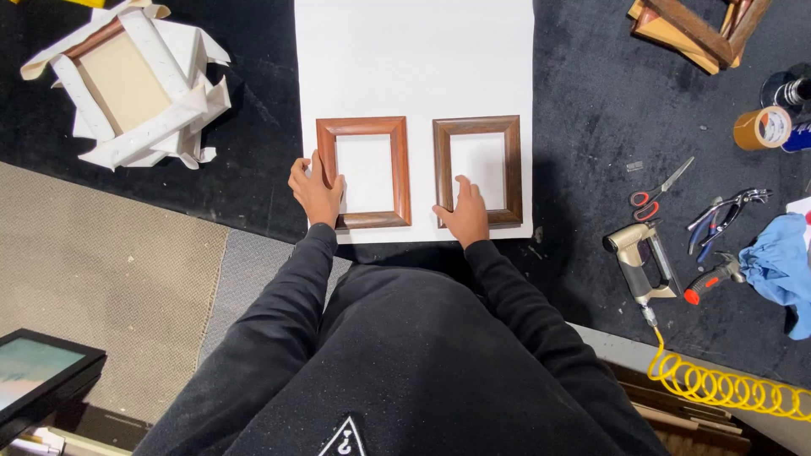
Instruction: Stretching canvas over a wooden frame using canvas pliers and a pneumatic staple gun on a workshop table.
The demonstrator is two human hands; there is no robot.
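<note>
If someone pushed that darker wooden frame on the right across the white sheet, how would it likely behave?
The darker frame looks like rigid wood, so it would probably slide as one stiff piece. It lies flat on the white sheet, so tipping or rolling seems unlikely. The sheet looks smooth, so the frame may glide easily; the right hand resting on its lower corner probably steadies it.

Frame stack (697, 29) cut by top edge

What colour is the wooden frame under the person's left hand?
The small rectangular wooden frame under the left hand is reddish-brown, shown in the head view.
</note>
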